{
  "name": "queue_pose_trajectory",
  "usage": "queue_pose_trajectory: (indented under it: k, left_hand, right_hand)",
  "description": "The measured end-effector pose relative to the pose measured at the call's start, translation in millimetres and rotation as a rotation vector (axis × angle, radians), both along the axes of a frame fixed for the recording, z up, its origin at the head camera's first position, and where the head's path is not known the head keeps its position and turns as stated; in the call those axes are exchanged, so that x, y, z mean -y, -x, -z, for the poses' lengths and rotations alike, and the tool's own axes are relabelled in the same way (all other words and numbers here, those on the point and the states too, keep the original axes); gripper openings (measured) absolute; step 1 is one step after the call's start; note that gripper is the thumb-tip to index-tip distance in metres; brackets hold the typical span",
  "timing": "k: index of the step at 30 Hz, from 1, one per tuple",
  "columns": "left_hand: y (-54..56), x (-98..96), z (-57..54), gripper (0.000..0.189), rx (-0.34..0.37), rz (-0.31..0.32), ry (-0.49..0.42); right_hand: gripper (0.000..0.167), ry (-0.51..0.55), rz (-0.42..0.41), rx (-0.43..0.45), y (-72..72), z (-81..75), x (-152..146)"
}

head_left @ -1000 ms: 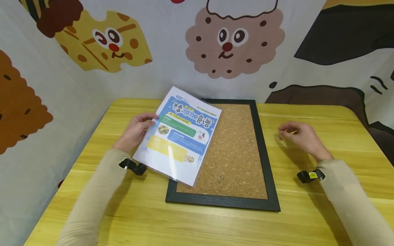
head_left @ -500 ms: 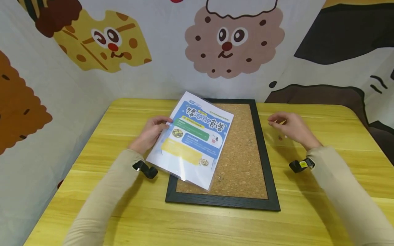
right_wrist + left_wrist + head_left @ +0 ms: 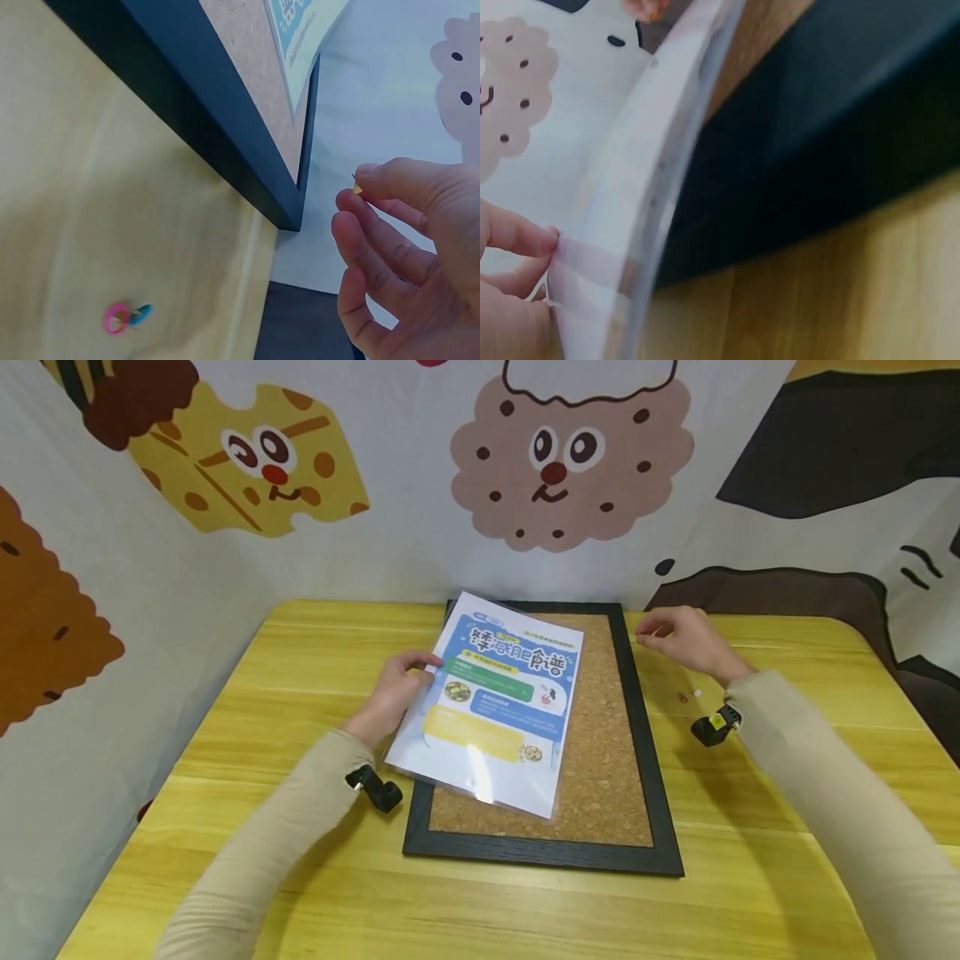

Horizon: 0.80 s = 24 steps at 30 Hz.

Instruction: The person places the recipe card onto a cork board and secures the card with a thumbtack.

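My left hand (image 3: 396,693) pinches the left edge of a laminated sheet (image 3: 495,710) printed in blue, green and yellow with Chinese characters. The sheet is tilted over the left part of a black-framed cork board (image 3: 600,777); how much of it touches the cork I cannot tell. Beyond the frame's upper right corner, my right hand (image 3: 686,639) is raised above the table. In the right wrist view its thumb and forefinger pinch a small yellowish thumbtack (image 3: 357,189), pin showing. Below lie a pink thumbtack (image 3: 116,318) and a blue thumbtack (image 3: 140,314).
The wood-grain table (image 3: 540,910) extends around the board (image 3: 660,860) on both sides and in front. A white cloth backdrop (image 3: 405,552) with cartoon food prints hangs right behind the table.
My left hand has carried the sheet rightward, further over the cork board. My right hand has moved left and away from me, from the loose tacks toward the frame's upper right corner.
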<state>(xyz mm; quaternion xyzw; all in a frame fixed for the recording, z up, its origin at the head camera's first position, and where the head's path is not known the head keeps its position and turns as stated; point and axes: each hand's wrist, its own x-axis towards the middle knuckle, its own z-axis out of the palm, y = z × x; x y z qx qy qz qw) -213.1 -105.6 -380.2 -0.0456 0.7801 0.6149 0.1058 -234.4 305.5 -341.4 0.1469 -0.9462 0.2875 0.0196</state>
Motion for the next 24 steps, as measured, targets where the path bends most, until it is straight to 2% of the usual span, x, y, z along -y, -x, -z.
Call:
queue_pose_trajectory:
  k: [9,14,20,24]
  left_hand:
    - [-11.0,-19.9,-2.7,0.038,0.004,0.062,-0.037]
    - [-14.7,-26.1,-0.6,0.039,0.016,0.094,-0.024]
    - [-17.4,-27.5,-0.4,0.039,0.055,0.178,0.023]
    - [-16.9,-26.3,-0.8,0.039,0.062,0.192,0.079]
  right_hand:
    - [0.017,-0.052,-0.002,0.071,16.8,-9.3,13.2]
    - [0.016,-0.079,-0.016,0.05,26.9,-10.3,15.8]
    - [0.016,-0.097,-0.023,0.066,35.6,-10.2,20.2]
    - [0.016,-0.092,-0.016,0.089,39.3,-7.4,28.1]
